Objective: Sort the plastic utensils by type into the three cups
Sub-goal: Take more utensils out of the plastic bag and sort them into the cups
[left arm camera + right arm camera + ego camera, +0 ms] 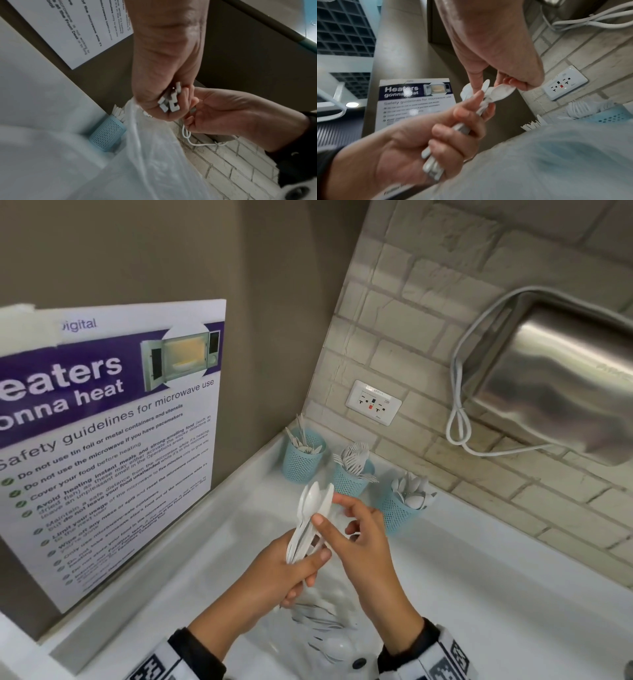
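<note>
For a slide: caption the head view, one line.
Left hand grips a bundle of white spoons; right hand pinches them; three blue cups behind.

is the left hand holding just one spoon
No, the left hand grips several white spoons bunched together by their handles.

Grips with the left hand (291, 570) the handles of a bundle of white plastic spoons (313, 515), fingers curled round them, thumb laid across the front, bowls pointing up. Pinches with the right hand (363, 546) at the bowls, thumb pressed on the near side, index finger bent over the top. Holds both forearms angled inward, hands close together, dark cuffs (191, 642) at the wrists.
</note>
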Demonstrator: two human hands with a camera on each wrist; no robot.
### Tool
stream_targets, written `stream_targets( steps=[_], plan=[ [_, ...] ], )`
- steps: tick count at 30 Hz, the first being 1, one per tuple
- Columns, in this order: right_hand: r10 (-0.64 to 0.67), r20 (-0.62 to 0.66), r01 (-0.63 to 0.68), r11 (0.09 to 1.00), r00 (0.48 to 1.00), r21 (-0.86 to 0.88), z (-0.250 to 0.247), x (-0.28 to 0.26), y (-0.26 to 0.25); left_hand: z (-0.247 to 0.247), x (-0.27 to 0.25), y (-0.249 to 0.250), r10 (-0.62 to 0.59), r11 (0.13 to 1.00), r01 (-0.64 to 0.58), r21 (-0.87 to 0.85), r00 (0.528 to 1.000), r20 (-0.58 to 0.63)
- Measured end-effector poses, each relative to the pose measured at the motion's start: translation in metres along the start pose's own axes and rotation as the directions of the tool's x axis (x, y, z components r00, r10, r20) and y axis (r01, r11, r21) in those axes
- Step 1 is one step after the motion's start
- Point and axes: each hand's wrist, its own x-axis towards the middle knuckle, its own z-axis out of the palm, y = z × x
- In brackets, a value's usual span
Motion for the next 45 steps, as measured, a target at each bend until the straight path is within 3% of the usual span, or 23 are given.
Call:
stream_targets(
  steps=[4,9,12,16,21,27,30,33,36,38,40,41,42,45],
  plan=[
    [0.048,0.089,-0.064,0.979,0.995,0.193,-0.008,0.019,0.000,-0.008,0.000,0.001,-0.037,0.999,0.037,-0.013,0.999,0.005],
    [-0.035,0.143,-0.011,0.950,0.989,0.313,-0.019,0.041,-0.012,-0.012,0.001,0.002,-0.066,0.994,0.068,-0.081,0.998,0.016],
    [-0.015,0.038,-0.002,0.907,0.999,0.420,-0.034,0.063,-0.018,-0.015,0.002,0.001,-0.089,0.989,0.088,-0.117,0.996,-0.001],
    [0.029,-0.210,0.097,0.821,0.977,0.563,-0.052,0.101,-0.022,-0.020,0.003,-0.001,-0.121,0.978,0.110,-0.176,0.991,-0.053],
    [0.031,-0.353,0.130,0.897,0.935,0.423,-0.037,0.139,-0.008,-0.020,0.004,0.001,-0.175,0.952,0.149,-0.268,0.981,-0.078],
    [0.010,-0.356,0.030,0.994,0.935,0.108,-0.005,0.168,0.015,-0.022,0.002,0.001,-0.168,0.947,0.138,-0.291,0.983,-0.080],
    [-0.008,-0.302,0.017,0.999,0.953,0.029,0.000,0.166,0.017,-0.025,0.001,0.001,-0.147,0.953,0.118,-0.278,0.986,-0.083],
    [0.026,-0.197,-0.015,0.998,0.980,0.058,0.001,0.161,0.017,-0.026,0.002,0.000,-0.136,0.957,0.106,-0.270,0.986,-0.095],
    [0.042,0.030,-0.046,0.984,0.999,0.174,-0.001,0.144,0.004,-0.026,0.003,-0.001,-0.130,0.958,0.101,-0.270,0.987,-0.095],
    [0.042,0.336,-0.080,0.992,0.941,0.101,-0.007,0.126,-0.009,-0.025,0.003,-0.001,-0.130,0.956,0.102,-0.276,0.988,-0.084],
    [0.067,0.585,-0.120,0.991,0.808,0.052,-0.011,0.113,-0.013,-0.024,0.003,-0.001,-0.136,0.951,0.110,-0.288,0.988,-0.070],
    [0.068,0.634,-0.135,0.989,0.770,0.057,-0.012,0.109,-0.012,-0.023,0.002,-0.001,-0.141,0.948,0.117,-0.294,0.988,-0.061],
    [0.064,0.643,-0.141,0.988,0.764,0.069,-0.012,0.106,-0.011,-0.022,0.002,-0.001,-0.145,0.946,0.123,-0.300,0.988,-0.053],
    [0.059,0.582,-0.127,0.989,0.811,0.076,-0.014,0.105,-0.009,-0.020,0.002,0.000,-0.147,0.940,0.129,-0.315,0.989,-0.032]
  ],
)
